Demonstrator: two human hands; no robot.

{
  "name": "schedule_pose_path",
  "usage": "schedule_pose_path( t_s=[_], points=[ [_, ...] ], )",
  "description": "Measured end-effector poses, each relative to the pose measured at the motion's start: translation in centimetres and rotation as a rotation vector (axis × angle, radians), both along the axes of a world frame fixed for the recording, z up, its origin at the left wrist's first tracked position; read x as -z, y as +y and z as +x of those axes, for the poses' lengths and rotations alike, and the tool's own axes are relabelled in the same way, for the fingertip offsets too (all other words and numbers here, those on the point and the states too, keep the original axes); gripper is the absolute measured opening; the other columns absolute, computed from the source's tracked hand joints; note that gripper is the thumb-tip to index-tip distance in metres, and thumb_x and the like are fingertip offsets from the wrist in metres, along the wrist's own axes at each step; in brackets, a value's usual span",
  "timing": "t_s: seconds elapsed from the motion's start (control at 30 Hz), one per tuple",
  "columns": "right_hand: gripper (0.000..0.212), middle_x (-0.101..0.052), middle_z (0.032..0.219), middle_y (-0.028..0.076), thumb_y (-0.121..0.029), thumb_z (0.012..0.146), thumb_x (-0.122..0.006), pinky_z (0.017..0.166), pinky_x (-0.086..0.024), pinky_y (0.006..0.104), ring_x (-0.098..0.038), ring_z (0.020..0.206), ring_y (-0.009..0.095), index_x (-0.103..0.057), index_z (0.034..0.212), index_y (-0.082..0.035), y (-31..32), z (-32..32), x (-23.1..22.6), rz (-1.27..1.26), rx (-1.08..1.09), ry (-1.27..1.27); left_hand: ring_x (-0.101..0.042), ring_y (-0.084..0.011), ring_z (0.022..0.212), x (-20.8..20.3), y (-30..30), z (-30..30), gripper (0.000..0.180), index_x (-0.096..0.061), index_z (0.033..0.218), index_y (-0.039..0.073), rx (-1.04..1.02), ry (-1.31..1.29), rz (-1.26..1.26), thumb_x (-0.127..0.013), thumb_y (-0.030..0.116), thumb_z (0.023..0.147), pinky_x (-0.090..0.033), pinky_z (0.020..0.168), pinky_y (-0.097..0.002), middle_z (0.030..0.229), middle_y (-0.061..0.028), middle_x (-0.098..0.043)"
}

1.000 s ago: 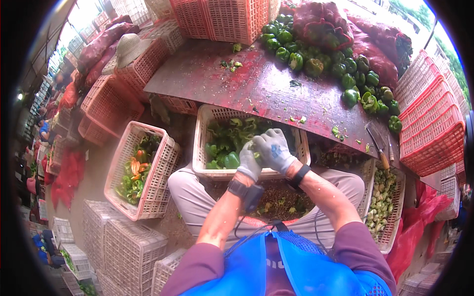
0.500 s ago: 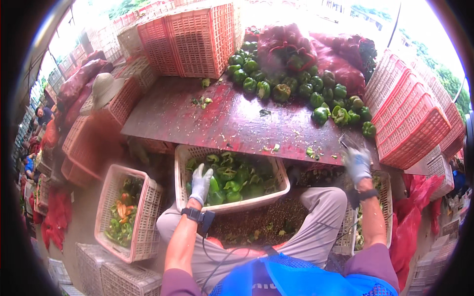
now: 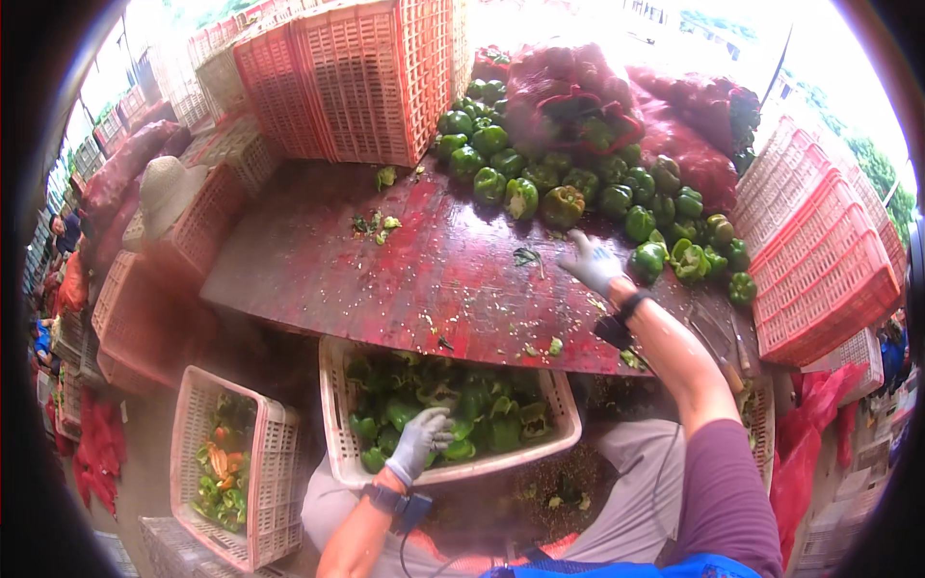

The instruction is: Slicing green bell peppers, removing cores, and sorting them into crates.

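Observation:
My gloved left hand [image 3: 421, 445] is over the near side of a white crate [image 3: 337, 453] filled with cut green bell pepper pieces [image 3: 482, 409]. Its fingers are loosely bent and slightly apart, with nothing visible in them. My gloved right hand [image 3: 593, 264] reaches across the red-stained table, fingers stretched out and holding nothing. Just ahead of it is a pile of whole green bell peppers [image 3: 614, 200]; a yellowish-green pepper [image 3: 562, 207] lies closest to its fingertips. A knife-like tool [image 3: 741, 349] lies at the table's right edge, beside my right forearm.
Mesh sacks [image 3: 568, 91] stand behind the peppers. Stacked crates [image 3: 337, 87] rise at the back left, others [image 3: 829, 260] at the right. A tilted crate [image 3: 180, 462] holding mixed pepper scraps sits at left. Seeds and trimmings dot the table [image 3: 385, 279].
My right hand has moved from the table's right edge, by the tool, forward and left toward the pepper pile. My left hand's fingers have bent over the crate. The view has shifted.

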State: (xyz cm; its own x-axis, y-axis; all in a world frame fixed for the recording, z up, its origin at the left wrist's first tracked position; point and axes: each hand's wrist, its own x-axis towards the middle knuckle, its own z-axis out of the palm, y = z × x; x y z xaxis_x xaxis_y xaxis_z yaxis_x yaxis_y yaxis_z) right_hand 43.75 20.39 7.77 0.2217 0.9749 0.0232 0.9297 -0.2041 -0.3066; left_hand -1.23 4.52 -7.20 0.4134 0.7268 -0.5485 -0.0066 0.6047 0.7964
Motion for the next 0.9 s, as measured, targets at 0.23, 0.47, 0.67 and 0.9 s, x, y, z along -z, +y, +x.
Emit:
schedule_pose_path(
  t_s=[0.23,0.47,0.67,0.9],
  points=[
    [0.079,-0.058,0.145,0.024,-0.05,0.09,-0.066,0.106,-0.05,0.0483,-0.06,0.131,0.04,-0.036,0.16,-0.024,19.6,-3.4,2.8,0.029,0.341,0.211,-0.069,-0.0164,0.1,-5.1,0.6,0.8,0.042,-0.056,0.14,0.001,0.085,0.128,0.08,-0.056,0.025,0.105,-0.056,0.083,-0.0292,0.121,-0.0107,-0.069],
    [0.066,-0.072,0.12,0.017,-0.02,0.089,-0.067,0.093,-0.057,0.039,-0.072,0.108,0.027,-0.046,0.151,-0.015,19.2,3.4,6.2,0.216,0.2,0.71,-0.07,-0.0176,0.098,-7.1,2.4,2.3,0.045,-0.053,0.144,0.002,0.152,0.041,0.146,-0.054,0.026,0.106,-0.057,0.08,-0.0291,0.124,-0.0114,-0.067],
    [0.046,-0.065,0.126,0.008,-0.02,0.1,-0.061,0.082,-0.057,0.0339,-0.067,0.105,0.018,-0.052,0.144,-0.009,3.7,-15.0,-0.4,-0.377,-0.143,1.451,-0.064,-0.03,0.116,-6.9,3.0,0.3,0.076,-0.025,0.162,0.014,-0.229,-0.458,-0.097,-0.053,0.055,0.105,-0.055,0.095,-0.0441,0.148,-0.0162,-0.051],
    [0.041,-0.07,0.108,0.009,-0.034,0.103,-0.058,0.072,-0.055,0.0365,-0.068,0.083,0.024,-0.06,0.137,-0.012,-11.5,-23.5,-2.1,-0.162,-0.534,0.731,-0.061,-0.0272,0.124,-10.1,0.8,2.2,0.048,-0.053,0.141,0.018,-0.299,-0.969,-0.111,-0.054,0.047,0.104,-0.052,0.103,-0.053,0.138,-0.0082,-0.061]
  ],
)
